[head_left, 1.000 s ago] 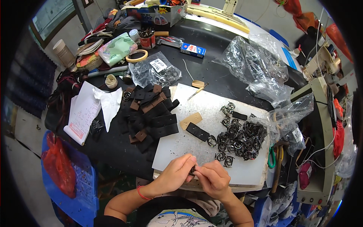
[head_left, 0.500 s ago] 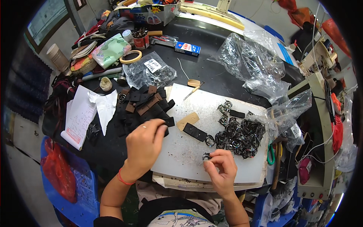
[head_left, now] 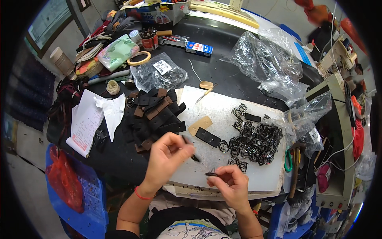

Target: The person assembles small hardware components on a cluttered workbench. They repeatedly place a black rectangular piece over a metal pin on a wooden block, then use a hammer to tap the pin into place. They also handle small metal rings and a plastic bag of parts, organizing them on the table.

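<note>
My left hand (head_left: 167, 157) is closed on a short black leather strap piece (head_left: 195, 157), held slantwise above the white board (head_left: 191, 169). To its right, my right hand (head_left: 231, 185) pinches a small black metal buckle (head_left: 211, 174) near the board's front edge. The two held pieces are apart. A black strap piece (head_left: 207, 137) lies on the board with one buckle (head_left: 223, 146) at its end, beside a tan leather piece (head_left: 199, 125). A heap of black buckles (head_left: 258, 139) covers the board's right part. Black and brown strap pieces (head_left: 159, 113) are piled left of the board.
An awl (head_left: 206, 94) lies at the board's far edge. Clear plastic bags (head_left: 266, 63) spread over the back right. Written paper (head_left: 85, 119), a tape roll (head_left: 139, 58) and a tin (head_left: 149, 39) stand or lie leftward. Green-handled scissors (head_left: 288, 160) are at the right.
My left hand has come from the strap pile toward the right and nearer, bringing a black strap piece. My right hand stays near its place, its buckle now turned flatter.
</note>
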Demonstrator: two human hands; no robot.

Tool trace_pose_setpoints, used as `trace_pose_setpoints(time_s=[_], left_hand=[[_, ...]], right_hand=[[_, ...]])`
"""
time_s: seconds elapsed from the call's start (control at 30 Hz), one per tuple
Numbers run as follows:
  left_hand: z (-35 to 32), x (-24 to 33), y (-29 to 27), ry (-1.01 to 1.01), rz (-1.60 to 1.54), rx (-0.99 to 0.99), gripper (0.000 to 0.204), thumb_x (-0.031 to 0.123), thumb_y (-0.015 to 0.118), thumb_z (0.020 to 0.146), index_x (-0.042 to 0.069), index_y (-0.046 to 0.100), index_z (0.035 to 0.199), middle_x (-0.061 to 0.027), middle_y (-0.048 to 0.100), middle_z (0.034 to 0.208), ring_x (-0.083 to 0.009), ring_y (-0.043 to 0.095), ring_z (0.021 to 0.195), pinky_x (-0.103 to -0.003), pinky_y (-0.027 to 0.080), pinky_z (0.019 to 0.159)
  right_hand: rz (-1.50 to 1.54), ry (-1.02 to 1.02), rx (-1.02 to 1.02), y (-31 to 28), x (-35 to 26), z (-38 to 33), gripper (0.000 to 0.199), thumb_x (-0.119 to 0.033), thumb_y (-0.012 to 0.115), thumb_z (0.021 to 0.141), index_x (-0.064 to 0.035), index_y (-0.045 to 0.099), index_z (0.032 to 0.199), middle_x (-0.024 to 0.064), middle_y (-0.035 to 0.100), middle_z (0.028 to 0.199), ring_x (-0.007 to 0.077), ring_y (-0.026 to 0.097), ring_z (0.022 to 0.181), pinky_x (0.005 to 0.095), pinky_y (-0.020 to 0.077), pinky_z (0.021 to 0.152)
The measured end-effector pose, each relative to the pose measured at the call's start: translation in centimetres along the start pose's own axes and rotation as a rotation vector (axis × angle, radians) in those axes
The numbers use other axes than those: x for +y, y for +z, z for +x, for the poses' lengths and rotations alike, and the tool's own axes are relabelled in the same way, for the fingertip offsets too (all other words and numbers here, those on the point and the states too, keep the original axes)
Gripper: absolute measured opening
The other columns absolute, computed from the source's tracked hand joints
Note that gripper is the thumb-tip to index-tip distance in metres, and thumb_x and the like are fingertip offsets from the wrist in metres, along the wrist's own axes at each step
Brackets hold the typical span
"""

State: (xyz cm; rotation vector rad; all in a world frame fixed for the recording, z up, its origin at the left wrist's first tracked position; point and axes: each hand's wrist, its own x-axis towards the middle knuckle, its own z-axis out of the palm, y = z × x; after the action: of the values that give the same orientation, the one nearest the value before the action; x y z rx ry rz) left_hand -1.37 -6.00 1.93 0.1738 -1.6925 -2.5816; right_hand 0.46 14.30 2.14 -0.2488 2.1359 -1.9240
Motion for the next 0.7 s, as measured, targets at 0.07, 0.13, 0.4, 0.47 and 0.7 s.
trace_pose_setpoints(time_s=[0.07, 0.13, 0.4, 0.47, 0.7], left_hand=[[-0.8, -0.4, 0.8, -0.04, 0.144, -0.034, 0.017, -0.004, 0.064, 0.087, -0.001, 0.055, 0.1, -0.0087, 0.062, 0.091, -0.0142, 0.064, 0.09, -0.026, 0.052, 0.08], [-1.4, -0.3, 2.1, -0.045, 0.089, 0.018, 0.022, -0.002, 0.065, 0.087, -0.002, 0.055, 0.107, -0.0077, 0.062, 0.091, -0.0133, 0.065, 0.087, -0.025, 0.052, 0.079], [-2.9, -0.1, 3.2, -0.075, 0.134, -0.014, 0.022, 0.008, 0.056, 0.096, -0.006, 0.065, 0.111, -0.0088, 0.068, 0.095, -0.0124, 0.065, 0.087, -0.028, 0.057, 0.079], [-3.0, -0.2, 3.1, -0.073, 0.142, -0.016, 0.022, 0.008, 0.056, 0.096, -0.006, 0.065, 0.111, -0.0082, 0.068, 0.093, -0.0114, 0.064, 0.086, -0.027, 0.056, 0.079], [-3.0, -0.6, 2.2, -0.067, 0.252, -0.087, 0.02, 0.009, 0.058, 0.096, -0.006, 0.066, 0.106, -0.0065, 0.069, 0.09, -0.007, 0.061, 0.084, -0.021, 0.05, 0.074]], right_hand=[[-0.118, -0.078, -0.009, 0.0, -0.7, -0.2, 0.019, 0.005, 0.07, 0.081, 0.0026, 0.063, 0.099, 0.0114, 0.064, 0.09, 0.0148, 0.066, 0.072, 0.0249, 0.054, 0.064], [-0.151, -0.176, 0.003, 0.5, -1.7, 0.2, 0.021, 0.005, 0.07, 0.081, 0.0016, 0.064, 0.1, 0.0112, 0.064, 0.09, 0.0151, 0.066, 0.074, 0.0252, 0.0535, 0.064], [-0.104, -0.2, 0.069, 0.8, -1.4, 0.7, 0.021, 0.007, 0.068, 0.082, 0.0003, 0.065, 0.102, 0.0109, 0.061, 0.094, 0.0148, 0.063, 0.073, 0.0257, 0.0536, 0.062], [-0.102, -0.202, 0.052, 0.8, -1.2, 0.7, 0.018, 0.009, 0.063, 0.084, 0.0021, 0.063, 0.101, 0.0097, 0.057, 0.095, 0.0121, 0.061, 0.07, 0.0228, 0.052, 0.06], [-0.13, -0.192, -0.012, 0.4, -1.0, 1.0, 0.016, 0.009, 0.061, 0.086, 0.0031, 0.06, 0.1, 0.0074, 0.055, 0.093, 0.0097, 0.06, 0.069, 0.0215, 0.051, 0.059]])
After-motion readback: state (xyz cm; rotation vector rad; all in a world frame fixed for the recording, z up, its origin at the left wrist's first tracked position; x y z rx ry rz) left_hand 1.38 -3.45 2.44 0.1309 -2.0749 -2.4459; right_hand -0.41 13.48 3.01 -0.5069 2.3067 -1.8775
